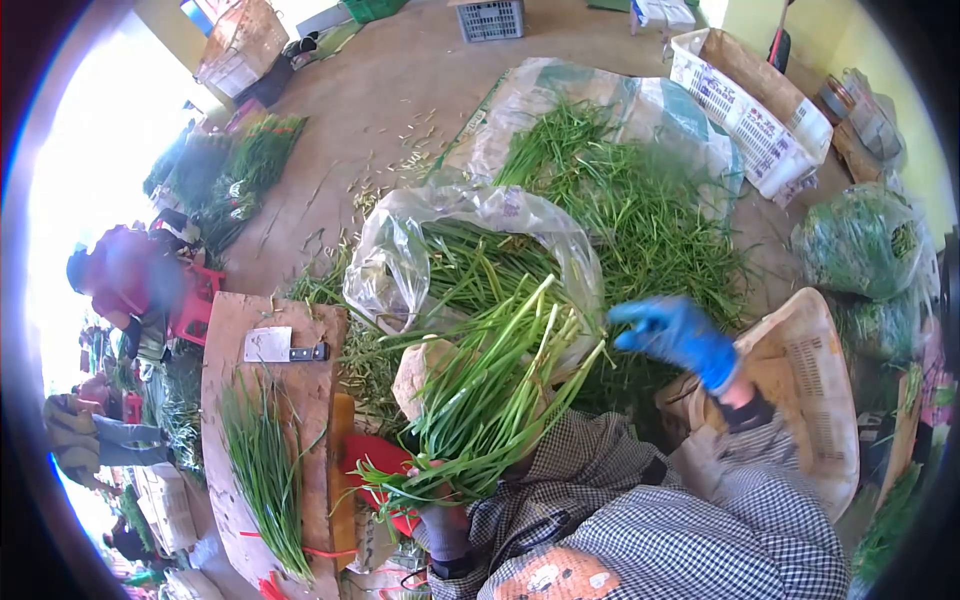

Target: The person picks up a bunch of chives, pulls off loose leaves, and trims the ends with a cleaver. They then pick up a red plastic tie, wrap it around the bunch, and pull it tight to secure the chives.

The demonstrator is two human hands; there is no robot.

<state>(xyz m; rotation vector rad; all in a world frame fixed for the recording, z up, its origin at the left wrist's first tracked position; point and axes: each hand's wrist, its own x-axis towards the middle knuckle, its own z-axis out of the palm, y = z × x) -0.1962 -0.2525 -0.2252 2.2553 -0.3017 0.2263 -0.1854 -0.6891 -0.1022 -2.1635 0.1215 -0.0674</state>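
A bunch of long green stalks (500,390) lies across my left forearm, its pale ends toward the upper right. My left hand (430,480) is under the leaves at the lower middle, its fingers hidden by them. My right hand (675,338), in a blue glove, is raised just right of the pale stalk ends, with its fingers apart and nothing in them. Beyond the bunch, a clear plastic bag (390,225) stands wide around more green stalks (480,255).
A wooden board (225,390) on the left bears a cleaver (270,345) and a loose bunch (265,470). Loose greens (650,210) cover a sheet ahead. A crate (835,400) stands at right, another (740,110) farther off. People (125,270) sit at far left.
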